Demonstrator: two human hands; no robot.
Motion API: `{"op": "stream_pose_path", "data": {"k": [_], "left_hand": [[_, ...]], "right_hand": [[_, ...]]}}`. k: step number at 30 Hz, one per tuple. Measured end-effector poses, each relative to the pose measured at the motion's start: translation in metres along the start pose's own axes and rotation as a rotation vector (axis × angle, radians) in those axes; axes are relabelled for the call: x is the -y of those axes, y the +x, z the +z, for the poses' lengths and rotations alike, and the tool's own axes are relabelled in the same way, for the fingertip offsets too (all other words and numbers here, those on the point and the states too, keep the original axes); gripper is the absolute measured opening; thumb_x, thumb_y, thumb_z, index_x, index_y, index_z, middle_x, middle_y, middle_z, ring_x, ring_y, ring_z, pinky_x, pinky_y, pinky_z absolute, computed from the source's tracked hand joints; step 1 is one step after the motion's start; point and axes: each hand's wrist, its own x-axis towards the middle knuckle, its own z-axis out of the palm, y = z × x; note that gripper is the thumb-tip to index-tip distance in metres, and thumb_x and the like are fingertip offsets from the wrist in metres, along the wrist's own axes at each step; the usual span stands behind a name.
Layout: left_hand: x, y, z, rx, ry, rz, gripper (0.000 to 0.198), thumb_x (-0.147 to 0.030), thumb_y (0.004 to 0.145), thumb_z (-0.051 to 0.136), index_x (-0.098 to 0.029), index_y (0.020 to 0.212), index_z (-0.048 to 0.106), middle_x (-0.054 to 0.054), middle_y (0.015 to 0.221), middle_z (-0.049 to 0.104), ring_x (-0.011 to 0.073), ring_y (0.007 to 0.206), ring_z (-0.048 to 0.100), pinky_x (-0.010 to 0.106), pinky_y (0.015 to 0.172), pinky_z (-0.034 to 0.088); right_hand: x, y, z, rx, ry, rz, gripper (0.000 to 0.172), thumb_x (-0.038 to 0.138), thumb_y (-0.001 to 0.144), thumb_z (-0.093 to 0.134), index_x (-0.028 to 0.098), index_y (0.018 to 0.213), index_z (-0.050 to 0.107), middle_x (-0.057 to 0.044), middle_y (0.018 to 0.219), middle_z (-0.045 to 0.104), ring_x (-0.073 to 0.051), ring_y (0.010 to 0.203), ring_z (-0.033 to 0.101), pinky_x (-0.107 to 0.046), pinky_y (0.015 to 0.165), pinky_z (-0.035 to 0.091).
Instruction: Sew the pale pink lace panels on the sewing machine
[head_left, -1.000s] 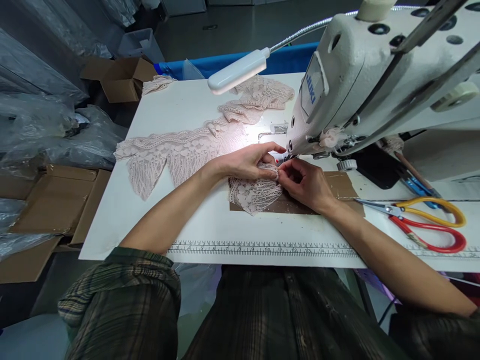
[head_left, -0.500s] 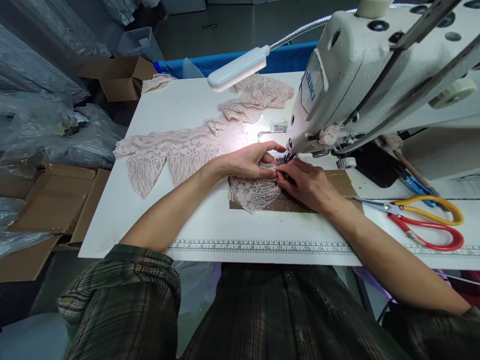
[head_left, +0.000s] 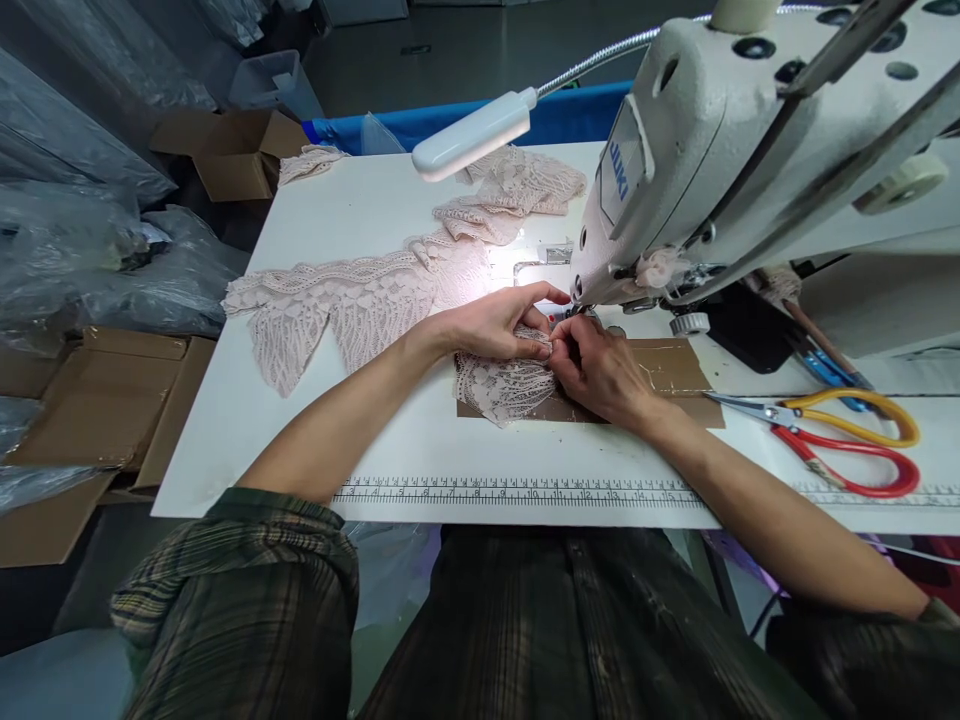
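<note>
Fingertips (head_left: 546,344) of the left hand (head_left: 491,325) and right hand (head_left: 600,372) are pinched on the lace (head_left: 501,385) edge, best kept flat and square, just near of the sewing machine (head_left: 712,150).

The right hand (head_left: 600,368) has crept closer to the left hand (head_left: 495,325), fingers curling tighter on the lace piece (head_left: 501,385). Its edge seems nudged nearer the sewing machine (head_left: 675,180).

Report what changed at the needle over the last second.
The right hand edged left toward the left hand, its fingers curling tighter in a grip on the edge of the lace piece. The left hand stays pressed on the lace piece; scissors and sewing machine are unchanged.
</note>
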Motion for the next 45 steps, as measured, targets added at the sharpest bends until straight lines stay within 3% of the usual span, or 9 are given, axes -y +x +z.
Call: {"op": "stream_pose_path", "data": {"k": [6, 13, 19, 27, 36, 41, 45], "left_hand": [[-0.001, 0.0, 0.002, -0.013, -0.044, -0.017, 0.061, -0.019, 0.082, 0.074, -0.018, 0.136, 0.046, 0.002, 0.091, 0.074, 0.0094, 0.074, 0.064, 0.022, 0.07, 0.047], [0.0, 0.001, 0.003, -0.017, -0.128, -0.028, 0.057, -0.014, 0.08, 0.075, -0.017, 0.13, 0.048, -0.004, 0.075, 0.068, 0.0072, 0.065, 0.06, 0.022, 0.067, 0.046], [0.0, 0.001, 0.002, -0.019, -0.165, -0.027, 0.051, -0.014, 0.079, 0.077, -0.015, 0.123, 0.05, -0.002, 0.078, 0.07, 0.008, 0.071, 0.062, 0.022, 0.068, 0.044], [-0.003, 0.0, 0.0, 0.006, -0.139, -0.034, 0.05, -0.017, 0.082, 0.077, -0.015, 0.123, 0.049, 0.001, 0.082, 0.072, 0.0087, 0.07, 0.063, 0.023, 0.066, 0.044], [0.001, 0.001, 0.001, -0.001, -0.077, -0.022, 0.05, -0.017, 0.082, 0.074, -0.018, 0.125, 0.049, 0.0, 0.083, 0.073, 0.0108, 0.079, 0.067, 0.023, 0.072, 0.047], [0.0, 0.0, 0.001, 0.006, -0.052, -0.006, 0.051, -0.019, 0.082, 0.074, -0.017, 0.126, 0.048, 0.002, 0.087, 0.074, 0.0113, 0.079, 0.067, 0.025, 0.074, 0.048], [-0.002, 0.0, 0.001, -0.006, -0.009, -0.005, 0.051, -0.017, 0.081, 0.074, -0.018, 0.125, 0.049, 0.0, 0.084, 0.073, 0.0092, 0.071, 0.064, 0.024, 0.071, 0.046]], "right_hand": [[0.004, 0.001, -0.001, -0.019, 0.145, 0.079, 0.015, 0.036, 0.09, 0.041, 0.023, 0.088, 0.046, -0.007, 0.081, 0.062, -0.019, 0.069, 0.052, -0.031, 0.062, 0.036], [0.0, 0.004, -0.009, 0.073, 0.242, 0.047, 0.02, 0.039, 0.092, 0.042, 0.021, 0.089, 0.05, -0.006, 0.079, 0.063, -0.017, 0.066, 0.052, -0.031, 0.062, 0.038], [-0.004, 0.003, -0.018, 0.115, 0.296, 0.026, 0.017, 0.035, 0.093, 0.049, 0.019, 0.095, 0.055, -0.003, 0.076, 0.064, -0.014, 0.061, 0.052, -0.028, 0.059, 0.04], [-0.007, -0.002, -0.017, -0.073, 0.006, -0.196, 0.02, 0.032, 0.096, 0.052, 0.018, 0.1, 0.065, -0.006, 0.089, 0.068, -0.014, 0.07, 0.061, -0.027, 0.061, 0.046], [-0.008, 0.0, -0.014, -0.074, -0.261, -0.378, 0.034, 0.033, 0.102, 0.041, 0.016, 0.089, 0.067, -0.008, 0.089, 0.068, -0.013, 0.065, 0.055, -0.027, 0.051, 0.035], [-0.008, 0.003, -0.013, 0.012, -0.24, -0.293, 0.037, 0.036, 0.101, 0.038, 0.015, 0.087, 0.066, -0.009, 0.087, 0.065, -0.014, 0.065, 0.051, -0.027, 0.054, 0.031], [-0.003, 0.002, -0.011, 0.036, -0.053, -0.121, 0.027, 0.037, 0.095, 0.045, 0.018, 0.084, 0.06, -0.008, 0.085, 0.065, -0.014, 0.067, 0.051, -0.028, 0.06, 0.036]]}}
